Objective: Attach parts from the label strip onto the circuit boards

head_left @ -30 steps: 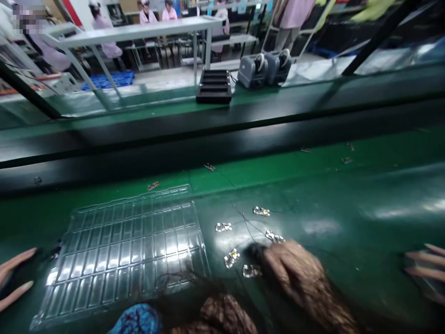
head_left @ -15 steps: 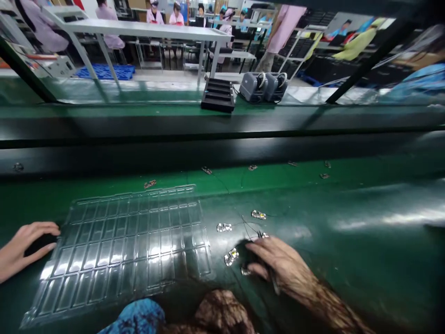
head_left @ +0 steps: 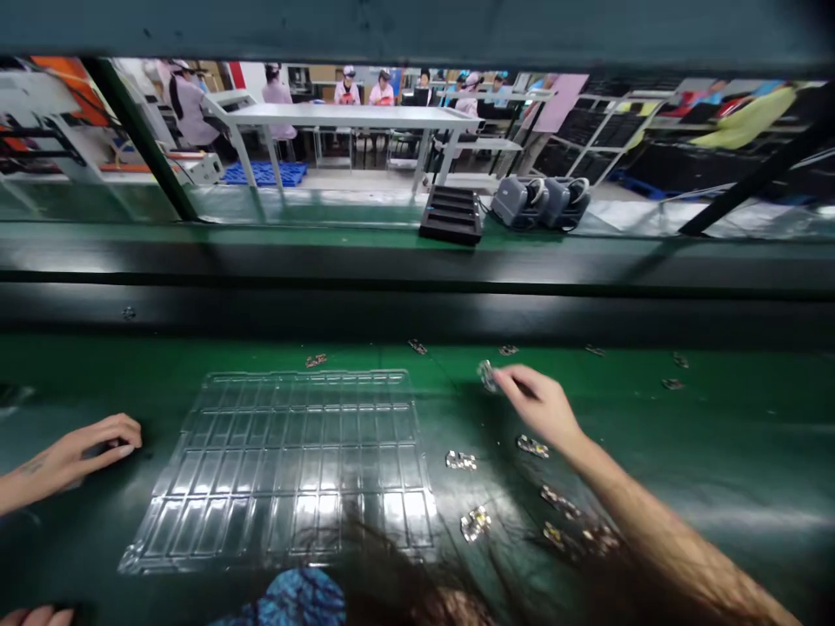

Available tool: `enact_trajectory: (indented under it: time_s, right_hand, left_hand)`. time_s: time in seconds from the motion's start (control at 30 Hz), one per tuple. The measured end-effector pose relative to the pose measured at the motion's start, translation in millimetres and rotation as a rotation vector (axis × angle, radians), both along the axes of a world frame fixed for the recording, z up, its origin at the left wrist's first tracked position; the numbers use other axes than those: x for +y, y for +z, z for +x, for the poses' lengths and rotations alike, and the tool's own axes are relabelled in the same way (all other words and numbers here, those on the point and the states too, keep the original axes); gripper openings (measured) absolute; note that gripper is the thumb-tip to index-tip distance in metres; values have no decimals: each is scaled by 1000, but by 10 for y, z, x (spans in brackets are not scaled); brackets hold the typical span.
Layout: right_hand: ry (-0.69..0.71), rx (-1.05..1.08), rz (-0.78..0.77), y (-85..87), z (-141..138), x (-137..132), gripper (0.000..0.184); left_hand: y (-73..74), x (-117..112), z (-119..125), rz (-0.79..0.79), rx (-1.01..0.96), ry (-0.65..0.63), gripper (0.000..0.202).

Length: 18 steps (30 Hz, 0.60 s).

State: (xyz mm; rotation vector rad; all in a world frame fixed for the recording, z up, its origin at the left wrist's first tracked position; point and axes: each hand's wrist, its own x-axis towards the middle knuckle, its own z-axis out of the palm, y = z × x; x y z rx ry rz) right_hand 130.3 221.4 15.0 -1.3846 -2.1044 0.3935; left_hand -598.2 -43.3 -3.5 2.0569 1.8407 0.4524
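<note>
My right hand (head_left: pixel 538 402) reaches over the green work surface, thumb and fingers pinched on the edge of a small circuit board (head_left: pixel 486 374), slightly blurred. Below it lie more small circuit boards: one (head_left: pixel 461 461) beside the tray, one (head_left: pixel 533 447) under my wrist, another (head_left: pixel 476 523) nearer to me. Several others (head_left: pixel 559 502) cluster below my forearm. My left hand (head_left: pixel 108 443) rests left of a clear plastic tray (head_left: pixel 421 417), a small gap from its edge. Its fingers are curled in toward the thumb, with nothing seen in them. The tray's compartments look bare.
Along the back of the bench lies a row of boards, such as one (head_left: pixel 317 360) behind the tray. A dark ledge (head_left: pixel 365 309) runs behind them. Beyond stand a black slotted rack (head_left: pixel 451 214) and two grey devices (head_left: pixel 522 203). Another person's fingers (head_left: pixel 39 616) show bottom left.
My right hand has gone from the near cluster of boards to farther back, now with a board in its pinch. My left hand has drawn off the tray's edge, fingers closing. The view has shifted left and up.
</note>
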Motion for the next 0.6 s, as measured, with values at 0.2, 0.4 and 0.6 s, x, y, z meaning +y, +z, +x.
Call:
enact_trajectory:
  time_s: [0.2,0.4,0.6]
  right_hand:
    - [-21,-148,-30,74,-853,1125,36]
    - [564,-214,-53,-24,-2561,581,22]
    - [626,-250,-66,-65,-3427,285,12]
  left_hand:
    - [23,-143,183,120,-7,79,22]
    - [8,-121,750,156,34,41,18]
    - [95,-79,729,170,30,54,22]
